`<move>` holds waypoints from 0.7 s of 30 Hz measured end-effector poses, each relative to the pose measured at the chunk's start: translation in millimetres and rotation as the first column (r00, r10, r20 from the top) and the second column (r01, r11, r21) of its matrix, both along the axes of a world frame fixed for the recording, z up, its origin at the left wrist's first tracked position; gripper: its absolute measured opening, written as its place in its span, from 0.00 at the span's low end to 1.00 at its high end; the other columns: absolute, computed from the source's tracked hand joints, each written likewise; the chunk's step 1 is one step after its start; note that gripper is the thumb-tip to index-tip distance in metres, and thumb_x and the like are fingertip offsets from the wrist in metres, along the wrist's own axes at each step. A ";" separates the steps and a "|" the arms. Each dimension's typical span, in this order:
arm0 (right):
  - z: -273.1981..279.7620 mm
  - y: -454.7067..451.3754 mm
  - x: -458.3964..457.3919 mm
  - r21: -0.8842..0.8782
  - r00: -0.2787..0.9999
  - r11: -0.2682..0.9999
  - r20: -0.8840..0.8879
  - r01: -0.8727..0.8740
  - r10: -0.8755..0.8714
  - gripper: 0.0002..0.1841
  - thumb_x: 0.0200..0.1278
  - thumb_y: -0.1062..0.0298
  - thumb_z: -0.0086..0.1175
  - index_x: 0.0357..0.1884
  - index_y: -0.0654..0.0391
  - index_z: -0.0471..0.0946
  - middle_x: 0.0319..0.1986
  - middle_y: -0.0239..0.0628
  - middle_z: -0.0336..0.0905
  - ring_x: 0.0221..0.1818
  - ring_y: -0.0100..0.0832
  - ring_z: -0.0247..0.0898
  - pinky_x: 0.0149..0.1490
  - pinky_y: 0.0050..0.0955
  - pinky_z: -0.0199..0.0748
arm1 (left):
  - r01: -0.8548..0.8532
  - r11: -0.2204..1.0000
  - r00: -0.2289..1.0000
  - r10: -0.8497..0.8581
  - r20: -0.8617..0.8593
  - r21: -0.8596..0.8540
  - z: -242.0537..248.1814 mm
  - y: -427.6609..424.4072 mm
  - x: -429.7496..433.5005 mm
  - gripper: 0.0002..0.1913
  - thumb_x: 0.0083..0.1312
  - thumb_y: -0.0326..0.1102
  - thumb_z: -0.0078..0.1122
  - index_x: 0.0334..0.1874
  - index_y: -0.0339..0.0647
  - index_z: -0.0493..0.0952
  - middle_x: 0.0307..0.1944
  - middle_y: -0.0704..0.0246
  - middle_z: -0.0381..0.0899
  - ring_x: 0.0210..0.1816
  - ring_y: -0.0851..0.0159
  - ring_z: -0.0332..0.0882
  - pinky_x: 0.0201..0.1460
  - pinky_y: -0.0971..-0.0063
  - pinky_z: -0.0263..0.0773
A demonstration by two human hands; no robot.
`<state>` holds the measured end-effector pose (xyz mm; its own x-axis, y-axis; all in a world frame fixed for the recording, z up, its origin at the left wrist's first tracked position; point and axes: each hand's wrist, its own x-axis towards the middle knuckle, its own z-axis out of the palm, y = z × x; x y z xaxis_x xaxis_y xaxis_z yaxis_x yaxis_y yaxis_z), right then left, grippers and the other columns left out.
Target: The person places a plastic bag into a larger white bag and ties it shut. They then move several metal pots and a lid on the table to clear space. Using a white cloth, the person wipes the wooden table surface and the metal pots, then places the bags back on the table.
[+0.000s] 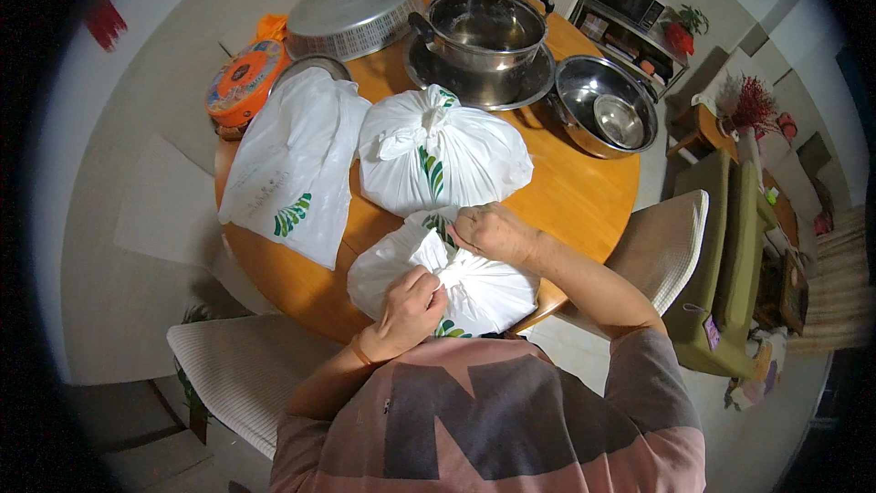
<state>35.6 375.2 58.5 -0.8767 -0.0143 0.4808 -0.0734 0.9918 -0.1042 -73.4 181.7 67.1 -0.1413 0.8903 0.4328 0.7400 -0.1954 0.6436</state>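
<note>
Close in front of me a full white plastic bag [496,294] with a green leaf print rests at the table's near edge. Its gathered neck is twisted into a knot between my hands. My left hand [410,305] pinches one end of the bag at the knot's lower left. My right hand [494,231] grips another end at the upper right, fingers curled. Just beyond stands a second full white plastic bag [472,157], tied at the top. A flat white plastic bag [294,164] with the same print lies to its left.
The round wooden table [582,198] also carries a steel pot [486,48] on a wide basin, a steel basin [582,130] holding a bowl, a domed metal cover [349,3] and an orange round box [246,82]. Covered chairs stand at left [233,363] and right [660,246].
</note>
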 end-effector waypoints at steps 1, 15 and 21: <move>-5.5 3.5 2.3 -0.052 1.000 0.999 0.009 -0.005 0.006 0.14 0.62 0.65 0.52 0.19 0.59 0.69 0.17 0.40 0.71 0.19 0.39 0.72 0.26 0.34 0.73 | 0.001 1.000 1.000 -0.001 0.009 -0.016 -1.8 -2.0 0.7 0.07 0.52 0.20 0.58 0.28 0.35 0.69 0.25 0.60 0.69 0.27 0.51 0.71 0.29 0.61 0.68; -9.2 -16.6 42.7 -0.445 0.981 0.880 -0.021 0.162 -0.191 0.18 0.58 0.56 0.57 0.32 0.64 0.75 0.37 0.49 0.73 0.39 0.49 0.71 0.43 0.39 0.71 | -0.146 0.989 0.989 0.146 0.014 -0.030 -4.5 -23.6 -1.7 0.25 0.49 0.28 0.68 0.50 0.37 0.69 0.46 0.58 0.68 0.46 0.52 0.70 0.47 0.62 0.68; 13.8 -63.4 44.3 -0.325 0.999 0.945 -0.001 0.043 -0.046 0.35 0.52 0.42 0.58 0.50 0.67 0.71 0.51 0.50 0.68 0.56 0.49 0.62 0.59 0.44 0.59 | -0.140 0.957 0.982 0.102 -0.156 -0.254 -10.9 -28.1 -25.7 0.37 0.49 0.36 0.68 0.62 0.35 0.64 0.57 0.56 0.64 0.55 0.48 0.62 0.61 0.57 0.55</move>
